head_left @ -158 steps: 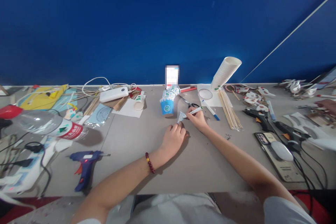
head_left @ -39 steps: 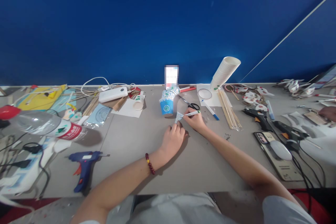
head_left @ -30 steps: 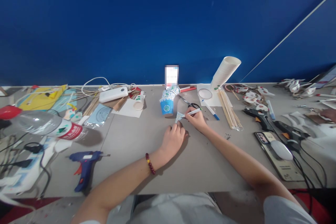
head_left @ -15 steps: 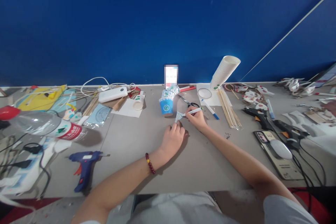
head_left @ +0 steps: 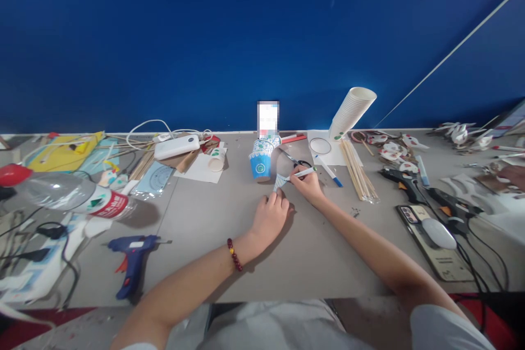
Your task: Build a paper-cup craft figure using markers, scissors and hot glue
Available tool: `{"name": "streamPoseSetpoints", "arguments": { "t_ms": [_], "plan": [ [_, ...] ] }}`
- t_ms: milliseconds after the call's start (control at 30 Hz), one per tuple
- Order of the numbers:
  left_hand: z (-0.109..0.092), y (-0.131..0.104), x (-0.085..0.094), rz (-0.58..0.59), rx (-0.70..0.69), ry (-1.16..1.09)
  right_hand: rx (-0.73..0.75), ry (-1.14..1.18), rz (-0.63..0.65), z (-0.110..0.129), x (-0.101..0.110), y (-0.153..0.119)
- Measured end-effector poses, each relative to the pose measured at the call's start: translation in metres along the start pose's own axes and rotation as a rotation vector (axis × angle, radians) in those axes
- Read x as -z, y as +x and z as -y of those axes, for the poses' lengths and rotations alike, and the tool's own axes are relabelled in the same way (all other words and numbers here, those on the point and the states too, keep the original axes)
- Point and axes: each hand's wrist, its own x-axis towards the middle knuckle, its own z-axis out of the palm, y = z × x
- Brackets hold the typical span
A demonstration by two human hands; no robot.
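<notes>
My right hand (head_left: pixel 307 183) is closed around a white marker (head_left: pixel 302 173), its tip at a small piece of paper with blue markings (head_left: pixel 280 181). My left hand (head_left: pixel 270 214), fingers curled, pins the lower end of that paper against the table. Just beyond the paper stands a blue and white decorated paper cup (head_left: pixel 260 166), with more patterned white-and-blue cups behind it. Scissors (head_left: pixel 302 163) lie by my right hand, partly hidden by it. To the right rests a blue-capped marker (head_left: pixel 328 171).
A blue glue gun (head_left: pixel 133 262) and a plastic bottle (head_left: pixel 77 195) lie left. Wooden sticks (head_left: pixel 357 170), a tilted stack of paper cups (head_left: pixel 353 112), black glue guns (head_left: pixel 455 208), and a phone (head_left: pixel 430 246) with a white mouse occupy the right. Another person's hand (head_left: pixel 514 176) shows at the right edge.
My hands, the marker and the paper stay almost exactly in place. At the far right edge, the other person's hand has shifted slightly.
</notes>
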Motion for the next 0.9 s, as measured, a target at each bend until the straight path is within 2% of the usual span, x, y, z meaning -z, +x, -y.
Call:
{"name": "streamPoseSetpoints", "arguments": {
  "t_ms": [500,900],
  "plan": [
    [0.0004,-0.0003,0.0031,-0.003,-0.010,0.023,-0.015,0.009,-0.011,-0.0035,-0.0008,0.0005],
    [0.0002,-0.0004,0.0000,-0.046,-0.009,0.028,0.063,0.051,0.004,0.0022,-0.0037,-0.0046]
  ]
}}
